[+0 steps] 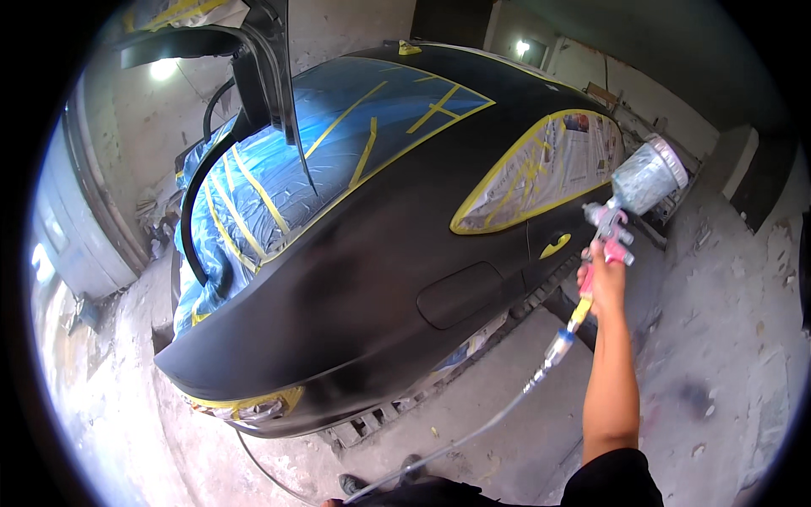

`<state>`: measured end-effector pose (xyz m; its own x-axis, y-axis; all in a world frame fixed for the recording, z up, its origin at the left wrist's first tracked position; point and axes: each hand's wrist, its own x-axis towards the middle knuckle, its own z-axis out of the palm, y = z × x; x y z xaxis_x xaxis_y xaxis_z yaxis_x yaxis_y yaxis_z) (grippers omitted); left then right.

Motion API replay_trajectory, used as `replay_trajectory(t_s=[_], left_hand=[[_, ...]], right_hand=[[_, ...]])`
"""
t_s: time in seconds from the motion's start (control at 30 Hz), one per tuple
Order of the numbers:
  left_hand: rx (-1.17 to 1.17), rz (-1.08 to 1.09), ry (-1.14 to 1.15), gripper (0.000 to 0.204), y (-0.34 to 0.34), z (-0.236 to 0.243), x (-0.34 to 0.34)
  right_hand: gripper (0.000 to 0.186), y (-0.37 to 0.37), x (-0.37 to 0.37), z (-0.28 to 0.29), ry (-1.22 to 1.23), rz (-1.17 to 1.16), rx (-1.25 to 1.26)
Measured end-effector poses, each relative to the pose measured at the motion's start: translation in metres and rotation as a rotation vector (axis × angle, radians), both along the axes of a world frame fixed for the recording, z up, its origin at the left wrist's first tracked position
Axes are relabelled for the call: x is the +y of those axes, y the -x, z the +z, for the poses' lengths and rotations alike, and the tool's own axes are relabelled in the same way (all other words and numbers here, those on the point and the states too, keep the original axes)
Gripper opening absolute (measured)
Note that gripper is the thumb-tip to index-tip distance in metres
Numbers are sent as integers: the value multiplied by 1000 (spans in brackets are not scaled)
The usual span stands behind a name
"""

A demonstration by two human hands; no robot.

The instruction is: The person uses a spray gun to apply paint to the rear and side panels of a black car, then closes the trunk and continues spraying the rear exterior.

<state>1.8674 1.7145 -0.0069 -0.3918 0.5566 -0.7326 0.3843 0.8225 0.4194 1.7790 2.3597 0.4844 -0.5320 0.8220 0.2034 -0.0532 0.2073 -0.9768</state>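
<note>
My right hand (601, 279) is wrapped round the pink handle of a spray gun (610, 230), raised beside the car's rear door at the right. A paint-smeared cup (649, 176) tops the gun. From a yellow and blue fitting under the handle, a grey air hose (481, 429) sags down to the lower edge. There a sliver of my left hand (332, 503) shows, closed at the hose; most of it is cut off. The car body (355, 296) is matte black. Yellow tape and paper cover its side window (541, 173); clear blue sheeting (338, 118) covers the rear glass.
The raised trunk lid (269, 68) and its curved black hinge arm (187, 215) stand at the upper left. Yellow tape edges the masked tail light (253, 407). My shoes (410, 465) are on the stained concrete floor (507, 401). A metal door (80, 215) is at the far left.
</note>
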Motion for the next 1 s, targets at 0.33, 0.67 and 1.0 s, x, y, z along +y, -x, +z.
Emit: replay_trajectory(t_s=[0.33, 0.67, 1.0], left_hand=[[38, 73, 128, 51, -4, 6, -7], [-85, 547, 357, 59, -8, 94, -12], [-79, 745, 393, 54, -17, 80, -132]], right_hand=[[32, -75, -111, -77, 266, 879, -88], [33, -50, -147, -48, -18, 167, -201], [28, -22, -389, -58, 21, 773, -387]])
